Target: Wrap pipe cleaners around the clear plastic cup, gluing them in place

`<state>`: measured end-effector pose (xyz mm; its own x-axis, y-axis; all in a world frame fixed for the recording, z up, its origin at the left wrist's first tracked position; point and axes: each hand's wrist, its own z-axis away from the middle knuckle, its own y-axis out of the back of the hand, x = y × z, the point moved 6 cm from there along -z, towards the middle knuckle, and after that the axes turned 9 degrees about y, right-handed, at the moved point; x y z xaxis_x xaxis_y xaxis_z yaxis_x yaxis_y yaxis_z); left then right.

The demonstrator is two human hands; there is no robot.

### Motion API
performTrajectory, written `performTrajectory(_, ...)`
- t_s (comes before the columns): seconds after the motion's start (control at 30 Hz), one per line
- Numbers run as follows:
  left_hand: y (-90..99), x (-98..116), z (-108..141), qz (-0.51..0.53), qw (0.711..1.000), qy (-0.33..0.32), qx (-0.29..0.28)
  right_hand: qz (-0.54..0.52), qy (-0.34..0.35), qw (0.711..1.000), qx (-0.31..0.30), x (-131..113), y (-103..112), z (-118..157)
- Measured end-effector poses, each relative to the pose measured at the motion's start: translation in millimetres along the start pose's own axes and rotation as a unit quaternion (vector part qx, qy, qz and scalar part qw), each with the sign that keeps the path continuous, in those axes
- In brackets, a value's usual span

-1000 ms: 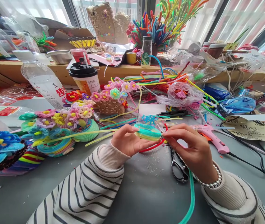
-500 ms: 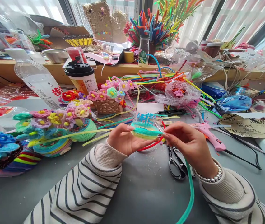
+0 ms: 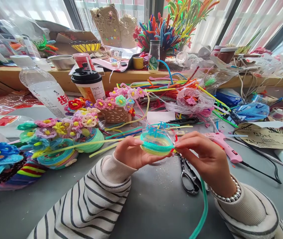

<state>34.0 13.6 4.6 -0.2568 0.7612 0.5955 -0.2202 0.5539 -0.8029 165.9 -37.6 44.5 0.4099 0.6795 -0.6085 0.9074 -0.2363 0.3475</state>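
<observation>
My left hand (image 3: 129, 153) grips a clear plastic cup (image 3: 159, 130) with blue print, thumb on its near side and fingers underneath. Yellow and teal pipe cleaner is wound around the cup's lower part. At the cup's right edge, my right hand (image 3: 206, 161) pinches the teal pipe cleaner (image 3: 202, 209), whose long loose end hangs below toward the table's front. Black-handled scissors (image 3: 189, 183) lie on the table under my right hand, partly hidden by it. A pink glue gun (image 3: 227, 148) lies to the right of that hand.
Pipe-cleaner flowers (image 3: 49, 127) and wound pots crowd the left, near a water bottle (image 3: 45, 89) and a lidded paper cup (image 3: 88, 83). Loose pipe cleaners (image 3: 156, 87) pile up behind my hands. The glue gun's black cord (image 3: 258, 171) curves along the right, near a sandpaper sheet (image 3: 263, 136).
The cup has tilted in my left hand, showing more of its yellow-wound base. My right fingers stay at its right edge with the teal pipe cleaner. The view has shifted slightly.
</observation>
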Motion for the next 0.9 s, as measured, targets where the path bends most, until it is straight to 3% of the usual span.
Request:
performTrajectory(0.27, -3.6, -1, 2, -0.020, 0.999, 0.017, -0.028, 0.027, 0.043, 0.999, -0.018, -10, 1, -1)
performTrajectory(0.43, -1.3, -1, 1, -0.017, 1.000, 0.013, -0.016, -0.054, -0.047, 0.997, 0.011, 1, 2, 2)
performTrajectory(0.53, 1.4, -2, 1, -0.026, 0.999, 0.018, -0.001, -0.089, -0.096, 0.991, -0.014, 8, 0, 3)
performTrajectory(0.67, 2.1, -4, 1, -0.034, 0.999, 0.032, 0.004, -0.100, -0.115, 0.986, -0.066, 12, -3, 4)
performTrajectory(0.9, 0.6, -6, 0, -0.028, 0.999, 0.044, 0.010, -0.137, -0.131, 0.977, -0.096, 13, -6, 3)
